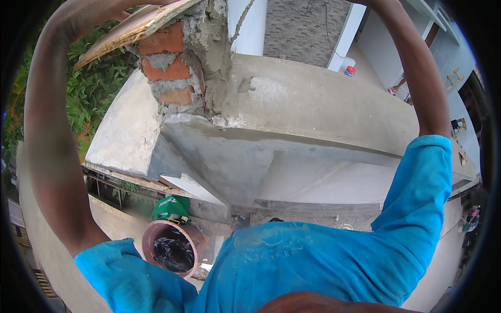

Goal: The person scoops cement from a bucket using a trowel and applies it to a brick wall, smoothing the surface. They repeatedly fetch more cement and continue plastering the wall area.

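Both my arms are raised and run off the top edge, so neither my left hand nor my right hand shows. My left forearm bends over a rough-edged wooden board, which leans at the top of a brick pillar. Orange bricks and grey mortar show on the pillar's left face, while wet-looking mortar coats its right side. A strip of smooth grey cement ledge runs right from the pillar's foot. Whatever my hands hold or touch is out of sight.
Below the ledge stands a pinkish bucket lined with a black bag, beside a green bag. Leafy plants grow on the left. A red-lidded container sits beyond the ledge, and part of another person shows far right.
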`<move>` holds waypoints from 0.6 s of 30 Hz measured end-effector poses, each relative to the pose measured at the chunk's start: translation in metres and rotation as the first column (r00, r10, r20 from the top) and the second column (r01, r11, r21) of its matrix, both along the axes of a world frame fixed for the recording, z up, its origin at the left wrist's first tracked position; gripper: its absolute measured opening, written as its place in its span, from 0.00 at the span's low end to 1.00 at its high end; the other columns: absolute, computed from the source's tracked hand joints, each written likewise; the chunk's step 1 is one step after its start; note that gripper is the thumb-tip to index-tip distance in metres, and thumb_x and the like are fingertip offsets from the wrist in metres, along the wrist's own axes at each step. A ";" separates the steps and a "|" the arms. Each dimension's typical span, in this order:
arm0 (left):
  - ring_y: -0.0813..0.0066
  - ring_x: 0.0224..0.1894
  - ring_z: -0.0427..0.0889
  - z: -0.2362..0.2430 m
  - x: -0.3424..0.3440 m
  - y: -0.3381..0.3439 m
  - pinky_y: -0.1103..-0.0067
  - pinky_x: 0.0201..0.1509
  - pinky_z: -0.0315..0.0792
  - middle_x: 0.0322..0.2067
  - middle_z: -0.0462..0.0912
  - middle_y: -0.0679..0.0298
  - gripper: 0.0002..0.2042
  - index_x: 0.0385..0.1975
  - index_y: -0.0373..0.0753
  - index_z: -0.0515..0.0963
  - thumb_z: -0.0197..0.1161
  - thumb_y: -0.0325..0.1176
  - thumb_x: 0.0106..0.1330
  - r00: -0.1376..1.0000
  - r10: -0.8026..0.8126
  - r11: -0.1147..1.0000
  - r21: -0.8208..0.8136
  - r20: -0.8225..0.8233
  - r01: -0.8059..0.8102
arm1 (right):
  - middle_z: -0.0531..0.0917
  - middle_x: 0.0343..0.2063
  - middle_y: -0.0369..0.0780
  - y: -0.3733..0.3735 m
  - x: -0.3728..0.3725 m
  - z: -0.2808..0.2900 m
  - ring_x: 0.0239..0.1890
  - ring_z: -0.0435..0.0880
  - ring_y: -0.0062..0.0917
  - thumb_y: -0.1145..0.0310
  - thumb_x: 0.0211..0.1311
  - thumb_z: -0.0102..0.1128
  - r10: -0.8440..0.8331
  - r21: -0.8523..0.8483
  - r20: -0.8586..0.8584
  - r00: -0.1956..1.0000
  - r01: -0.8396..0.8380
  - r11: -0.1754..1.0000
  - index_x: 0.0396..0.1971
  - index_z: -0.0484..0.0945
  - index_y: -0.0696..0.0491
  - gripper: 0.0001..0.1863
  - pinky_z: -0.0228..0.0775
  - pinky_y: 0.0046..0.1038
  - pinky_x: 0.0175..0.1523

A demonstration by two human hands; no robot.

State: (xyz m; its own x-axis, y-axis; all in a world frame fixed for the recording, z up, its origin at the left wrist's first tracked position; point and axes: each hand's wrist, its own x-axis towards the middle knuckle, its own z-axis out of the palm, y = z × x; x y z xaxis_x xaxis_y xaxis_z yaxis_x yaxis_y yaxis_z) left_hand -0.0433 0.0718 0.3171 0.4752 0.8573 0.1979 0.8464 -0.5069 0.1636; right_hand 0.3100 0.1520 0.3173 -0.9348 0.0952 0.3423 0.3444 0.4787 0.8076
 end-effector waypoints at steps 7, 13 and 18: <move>0.64 0.55 0.83 -0.006 0.008 0.006 0.72 0.61 0.72 0.57 0.85 0.55 0.21 0.59 0.44 0.83 0.68 0.45 0.70 0.995 -0.067 0.998 -0.014 0.068 0.068 | 0.79 0.40 0.30 -0.031 0.026 -0.027 0.46 0.76 0.22 0.57 0.62 0.71 -0.126 -0.055 0.027 0.992 0.127 0.990 0.40 0.85 0.37 0.08 0.59 0.35 0.57; 0.70 0.49 0.85 -0.012 0.001 0.012 0.75 0.53 0.76 0.52 0.88 0.58 0.20 0.58 0.43 0.83 0.68 0.43 0.71 0.991 -0.049 0.998 -0.021 0.126 0.052 | 0.82 0.34 0.26 -0.050 0.056 -0.084 0.38 0.77 0.17 0.54 0.53 0.76 0.013 0.166 -0.016 1.000 -0.010 0.986 0.36 0.87 0.34 0.10 0.57 0.33 0.47; 0.73 0.49 0.85 -0.010 0.009 0.007 0.76 0.54 0.77 0.51 0.88 0.58 0.20 0.58 0.40 0.83 0.68 0.43 0.71 0.984 -0.115 0.991 -0.045 0.139 0.122 | 0.87 0.42 0.25 -0.072 0.087 -0.121 0.45 0.82 0.14 0.51 0.52 0.78 -0.171 0.104 -0.001 0.985 0.170 0.980 0.45 0.88 0.32 0.18 0.61 0.32 0.54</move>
State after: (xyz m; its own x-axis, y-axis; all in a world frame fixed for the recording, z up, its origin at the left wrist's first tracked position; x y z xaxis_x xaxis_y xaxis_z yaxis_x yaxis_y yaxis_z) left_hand -0.0345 0.0785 0.3072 0.5461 0.8074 0.2233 0.7488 -0.5900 0.3020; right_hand 0.3968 0.0797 0.1963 -0.9106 0.2178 0.3511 0.4071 0.3275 0.8527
